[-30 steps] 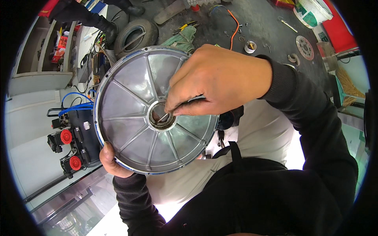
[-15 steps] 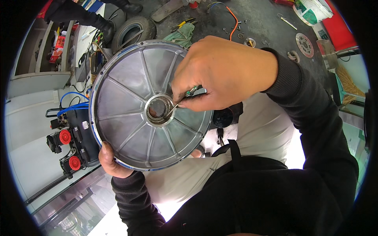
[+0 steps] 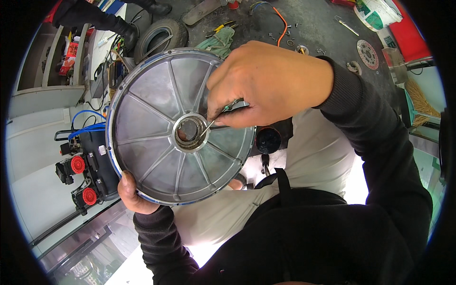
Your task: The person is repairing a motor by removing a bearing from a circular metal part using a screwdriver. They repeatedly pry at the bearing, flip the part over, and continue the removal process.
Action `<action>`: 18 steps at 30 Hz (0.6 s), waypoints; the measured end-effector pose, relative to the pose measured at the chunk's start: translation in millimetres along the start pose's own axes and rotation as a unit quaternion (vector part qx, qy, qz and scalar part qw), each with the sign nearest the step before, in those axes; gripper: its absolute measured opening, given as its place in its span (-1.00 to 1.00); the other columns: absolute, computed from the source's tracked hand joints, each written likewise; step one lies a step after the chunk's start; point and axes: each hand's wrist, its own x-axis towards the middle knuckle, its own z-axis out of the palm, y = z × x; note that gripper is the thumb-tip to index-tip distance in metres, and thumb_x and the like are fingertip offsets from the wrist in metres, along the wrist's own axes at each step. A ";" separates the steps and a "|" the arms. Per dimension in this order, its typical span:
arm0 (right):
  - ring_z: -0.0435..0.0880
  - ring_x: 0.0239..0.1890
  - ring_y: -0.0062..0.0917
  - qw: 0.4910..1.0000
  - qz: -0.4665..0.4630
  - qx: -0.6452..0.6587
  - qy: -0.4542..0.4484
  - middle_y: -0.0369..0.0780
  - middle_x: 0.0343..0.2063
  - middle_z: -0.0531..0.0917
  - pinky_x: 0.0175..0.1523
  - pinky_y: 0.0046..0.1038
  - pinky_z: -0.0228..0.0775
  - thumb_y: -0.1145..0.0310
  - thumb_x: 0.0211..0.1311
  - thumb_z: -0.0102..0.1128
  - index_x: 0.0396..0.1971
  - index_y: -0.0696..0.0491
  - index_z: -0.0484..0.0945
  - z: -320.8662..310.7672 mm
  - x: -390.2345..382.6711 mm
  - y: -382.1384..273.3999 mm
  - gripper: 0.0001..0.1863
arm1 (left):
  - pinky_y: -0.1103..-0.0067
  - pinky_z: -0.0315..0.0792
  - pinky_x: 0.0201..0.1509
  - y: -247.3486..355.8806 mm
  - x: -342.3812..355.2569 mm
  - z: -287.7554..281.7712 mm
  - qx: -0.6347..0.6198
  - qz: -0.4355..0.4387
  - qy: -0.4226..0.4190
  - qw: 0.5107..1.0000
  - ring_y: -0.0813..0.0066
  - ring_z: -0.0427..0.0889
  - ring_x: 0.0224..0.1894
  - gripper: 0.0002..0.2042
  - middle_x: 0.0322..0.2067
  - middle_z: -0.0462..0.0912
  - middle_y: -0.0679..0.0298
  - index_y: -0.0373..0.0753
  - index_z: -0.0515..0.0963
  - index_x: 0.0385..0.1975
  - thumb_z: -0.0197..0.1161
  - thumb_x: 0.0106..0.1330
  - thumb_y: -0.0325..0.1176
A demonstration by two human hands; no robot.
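Observation:
A round ribbed metal hub cover [image 3: 149, 99], grey with a blue-marked rim, is held tilted over my lap. My left hand [image 3: 135, 194] grips its lower left edge, thumb on the rim and the other fingers hidden beneath. Pinched in my right hand [image 3: 266, 85] is a slim screwdriver [image 3: 231, 105] with a green handle, most of which the hand covers. Its thin shaft slants down to the right inner edge of the central bore [image 3: 190, 133]. A dark, brownish surface shows inside that bore.
Beyond the cover lie a small tire [image 3: 161, 38], a green cloth [image 3: 219, 43], a brake disc [image 3: 367, 54] and scattered screws on the floor. A black compressor-like machine [image 3: 97, 161] stands at left. Another person's legs [image 3: 95, 19] are at upper left. A white bucket [image 3: 377, 14] stands upper right.
The cover has shifted very slightly left. My right hand has moved up a little, and the screwdriver's tip stays at the bore's right edge. My left hand keeps its hold.

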 end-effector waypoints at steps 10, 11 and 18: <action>0.74 -0.28 -0.26 0.997 -0.046 -0.014 0.052 -0.27 -0.31 0.73 -0.21 -0.30 0.58 0.36 0.24 0.50 -0.19 0.01 0.80 11.3 1.5 2.9 -0.83 | 0.34 0.47 0.39 6.2 4.8 14.0 -0.097 -0.055 0.029 0.993 0.34 0.66 0.20 -0.54 0.18 0.71 0.08 -0.39 0.61 0.21 0.13 0.62 -0.10; 0.74 -0.28 -0.27 0.996 -0.056 -0.010 0.063 -0.28 -0.31 0.72 -0.22 -0.31 0.58 0.36 0.24 0.50 -0.17 0.00 0.80 12.5 2.2 2.6 -0.82 | 0.34 0.47 0.40 6.8 4.7 15.0 -0.101 -0.062 0.040 0.992 0.33 0.66 0.20 -0.53 0.18 0.71 0.08 -0.39 0.61 0.22 0.14 0.61 -0.09; 0.73 -0.32 -0.32 0.996 -0.058 -0.012 0.073 -0.32 -0.38 0.68 -0.26 -0.30 0.56 0.37 0.23 0.49 -0.17 -0.02 0.82 14.5 2.7 1.5 -0.83 | 0.31 0.46 0.41 7.6 4.8 15.0 -0.115 -0.050 0.033 0.992 0.28 0.66 0.23 -0.48 0.21 0.70 0.06 -0.41 0.58 0.25 0.15 0.60 -0.05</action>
